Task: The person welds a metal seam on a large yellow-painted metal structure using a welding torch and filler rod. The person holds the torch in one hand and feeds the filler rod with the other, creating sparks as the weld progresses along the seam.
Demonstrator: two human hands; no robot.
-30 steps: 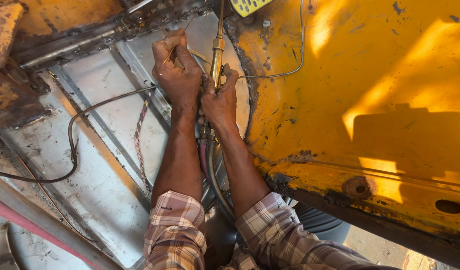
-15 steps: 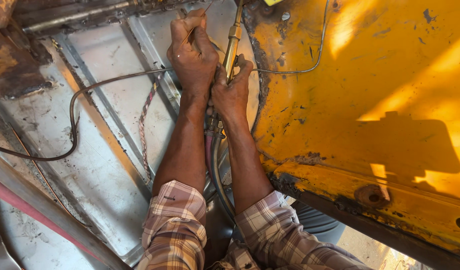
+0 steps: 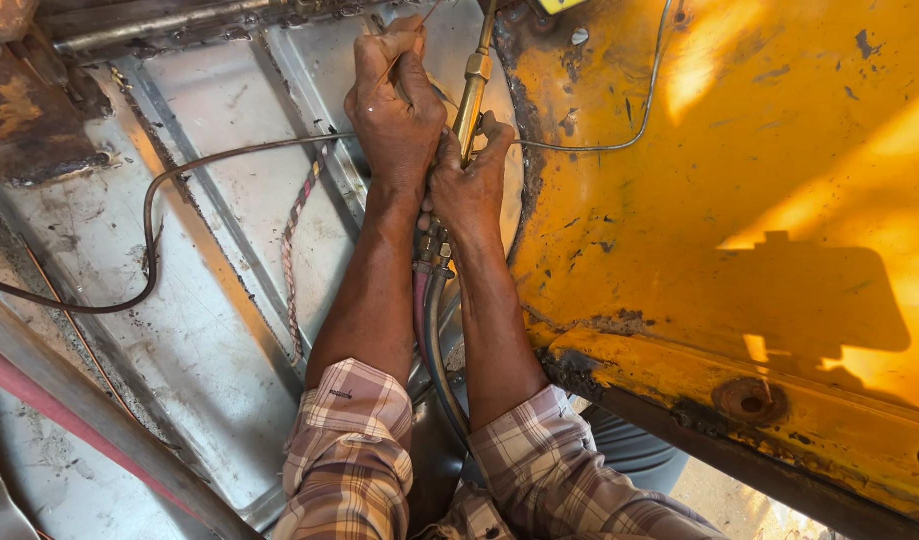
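A brass-coloured gas torch [image 3: 470, 95] stands nearly upright at about 12 o'clock in the view, its slim neck running up past the top edge and its body dropping down between the two wrists. The right hand [image 3: 471, 185] is closed around the torch body from the 3 o'clock side, thumb pressed up against the brass stem, so the grip is tight with no gap showing. Just at its 10 o'clock, touching it, the left hand [image 3: 396, 105] is curled into a fist, fingers folded over; it seems to pinch a thin rod or wire [image 3: 426, 18] that pokes out toward 1 o'clock, though what exactly lies inside the fist cannot be told. From the torch's lower end two hoses [image 3: 431, 320], one reddish and one dark, hang down toward 6 o'clock between the forearms, which wear rolled plaid sleeves [image 3: 351, 450]. Behind the hands lies a grey ribbed sheet-metal panel [image 3: 209, 250], scuffed and dusty, filling the 9 o'clock half. A dark cable [image 3: 151, 215] loops across it from the hands out toward 9 o'clock, and a braided cord [image 3: 291, 260] hangs beside it. At 3 o'clock a worn yellow body panel [image 3: 739, 150] with rust patches fills the frame, a thin wire [image 3: 619, 145] draped over it, and a head-shaped shadow [image 3: 809, 290] falls on its paint.
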